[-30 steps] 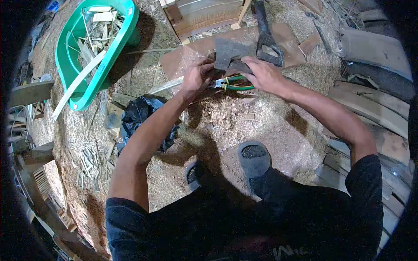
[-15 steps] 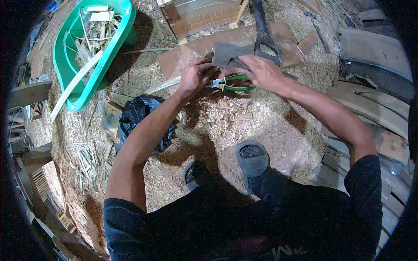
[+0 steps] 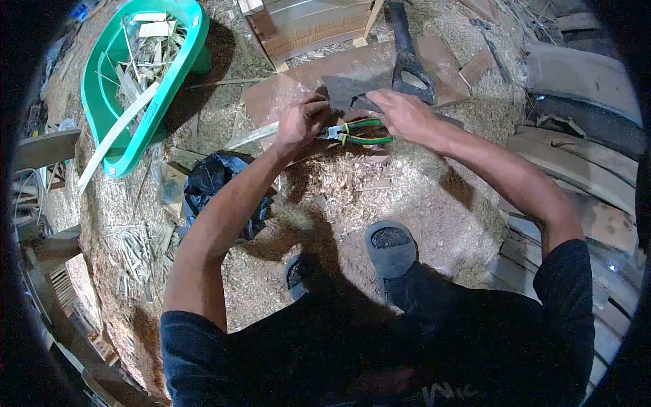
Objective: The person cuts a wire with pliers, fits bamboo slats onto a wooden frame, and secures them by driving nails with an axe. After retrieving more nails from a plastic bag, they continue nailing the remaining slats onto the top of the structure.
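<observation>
My left hand [image 3: 303, 122] has its fingers curled at the left end of a dark grey sheet piece [image 3: 344, 93]. At the sheet's right side, my right hand [image 3: 405, 117] is closed over its edge. Pliers with green and yellow handles [image 3: 366, 140] lie between and just below the hands, their jaws beside my left hand. Beneath them is a brown board [image 3: 271, 96] on the ground. The fingertips of both hands are partly hidden.
A green tub [image 3: 93, 112] holding wood scraps stands at upper left. A black plastic bag [image 3: 210, 178] lies below it. A wooden box [image 3: 312, 28] and a dark handle [image 3: 405, 51] are at the top. Curved boards [image 3: 576, 159] are stacked at right.
The grey sheet piece has shifted slightly left and down between my hands. My right hand has moved a little left and its fingers have tilted. The pliers look nearly unmoved.
</observation>
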A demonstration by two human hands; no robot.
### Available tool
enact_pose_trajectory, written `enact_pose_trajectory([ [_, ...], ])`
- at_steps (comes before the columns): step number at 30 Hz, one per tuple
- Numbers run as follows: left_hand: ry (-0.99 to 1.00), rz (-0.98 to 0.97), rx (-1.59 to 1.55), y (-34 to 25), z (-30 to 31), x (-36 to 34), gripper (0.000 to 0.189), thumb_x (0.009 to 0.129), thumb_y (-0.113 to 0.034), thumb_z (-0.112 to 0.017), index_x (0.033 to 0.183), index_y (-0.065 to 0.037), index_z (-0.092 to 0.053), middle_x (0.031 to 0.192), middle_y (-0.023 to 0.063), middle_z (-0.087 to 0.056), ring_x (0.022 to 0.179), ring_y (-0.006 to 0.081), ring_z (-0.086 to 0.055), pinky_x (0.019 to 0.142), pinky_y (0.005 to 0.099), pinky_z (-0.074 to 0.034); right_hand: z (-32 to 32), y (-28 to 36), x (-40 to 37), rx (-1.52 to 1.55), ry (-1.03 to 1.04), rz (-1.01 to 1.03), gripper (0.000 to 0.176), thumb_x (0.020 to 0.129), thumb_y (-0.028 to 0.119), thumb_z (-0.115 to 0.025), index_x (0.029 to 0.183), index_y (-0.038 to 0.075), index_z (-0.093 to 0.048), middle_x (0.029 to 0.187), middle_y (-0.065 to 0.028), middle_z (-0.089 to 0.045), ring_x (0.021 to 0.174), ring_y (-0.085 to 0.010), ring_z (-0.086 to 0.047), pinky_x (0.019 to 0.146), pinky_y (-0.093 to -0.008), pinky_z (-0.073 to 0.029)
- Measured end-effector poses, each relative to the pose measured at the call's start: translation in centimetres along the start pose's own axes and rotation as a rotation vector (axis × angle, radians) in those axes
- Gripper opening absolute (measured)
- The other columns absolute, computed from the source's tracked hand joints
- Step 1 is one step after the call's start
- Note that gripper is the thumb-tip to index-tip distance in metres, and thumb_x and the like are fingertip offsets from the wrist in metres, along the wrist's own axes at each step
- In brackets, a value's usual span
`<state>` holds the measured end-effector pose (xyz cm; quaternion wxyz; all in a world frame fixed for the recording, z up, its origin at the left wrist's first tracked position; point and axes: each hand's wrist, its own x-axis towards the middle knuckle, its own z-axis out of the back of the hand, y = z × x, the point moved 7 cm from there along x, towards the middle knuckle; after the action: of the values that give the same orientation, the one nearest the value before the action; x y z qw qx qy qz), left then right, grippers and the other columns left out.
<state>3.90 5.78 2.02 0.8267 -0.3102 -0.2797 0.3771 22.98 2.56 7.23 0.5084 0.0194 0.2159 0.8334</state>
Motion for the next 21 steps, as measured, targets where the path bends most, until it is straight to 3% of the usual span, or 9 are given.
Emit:
enact_pose_trajectory([
  [5, 0.028, 0.021, -0.098, 0.2, -0.1, -0.1, 0.022, 0.081, -0.009, -0.068, 0.102, -0.003, -0.072, 0.107, 0.0144, -0.068, 0.102, 0.0353, -0.063, 0.091, 0.0427, -0.050, 1.1, 0.0, -0.8, 0.007, -0.266, 0.169, 0.048, 0.086, 0.008, -0.065, 0.130, 0.000, -0.049, 0.117, -0.0237, -0.061, 0.106, -0.0420, -0.062, 0.089, -0.0478, -0.053],
  [11, 0.027, 0.017, -0.036, 0.5, -0.3, -0.1, 0.020, 0.081, -0.009, -0.069, 0.100, -0.003, -0.072, 0.106, 0.0143, -0.068, 0.102, 0.0351, -0.062, 0.091, 0.0422, -0.050, -0.4, -0.2, -0.2, -0.019, -0.032, 0.058, 0.049, 0.086, 0.009, -0.065, 0.132, 0.003, -0.049, 0.116, -0.0228, -0.063, 0.105, -0.0404, -0.063, 0.090, -0.0477, -0.053],
  [14, 0.008, 0.021, -0.046, 0.4, -0.1, -0.1, 0.020, 0.080, -0.009, -0.069, 0.099, -0.004, -0.072, 0.106, 0.0139, -0.068, 0.100, 0.0351, -0.062, 0.091, 0.0419, -0.050, 1.1, 0.5, -0.1, -0.012, -0.032, 0.038, 0.042, 0.088, 0.015, -0.065, 0.126, 0.004, -0.052, 0.113, -0.0201, -0.063, 0.105, -0.0397, -0.063, 0.086, -0.0479, -0.053],
  [17, 0.031, 0.019, -0.065, 0.3, -0.1, -0.1, 0.020, 0.080, -0.010, -0.069, 0.099, -0.004, -0.072, 0.107, 0.0136, -0.068, 0.100, 0.0346, -0.063, 0.090, 0.0413, -0.051, 1.2, 0.0, -0.4, 0.018, -0.250, 0.157, 0.041, 0.087, 0.011, -0.064, 0.125, 0.004, -0.052, 0.113, -0.0186, -0.063, 0.104, -0.0392, -0.063, 0.087, -0.0485, -0.053],
  [21, 0.023, 0.045, -0.041, 0.6, -0.1, -0.2, 0.021, 0.081, -0.011, -0.069, 0.101, -0.004, -0.073, 0.109, 0.0135, -0.068, 0.102, 0.0344, -0.063, 0.091, 0.0419, -0.051, 0.1, -0.3, 0.0, -0.023, -0.144, 0.114, 0.041, 0.085, 0.009, -0.064, 0.124, 0.004, -0.055, 0.114, -0.0199, -0.063, 0.104, -0.0393, -0.062, 0.088, -0.0480, -0.052],
])
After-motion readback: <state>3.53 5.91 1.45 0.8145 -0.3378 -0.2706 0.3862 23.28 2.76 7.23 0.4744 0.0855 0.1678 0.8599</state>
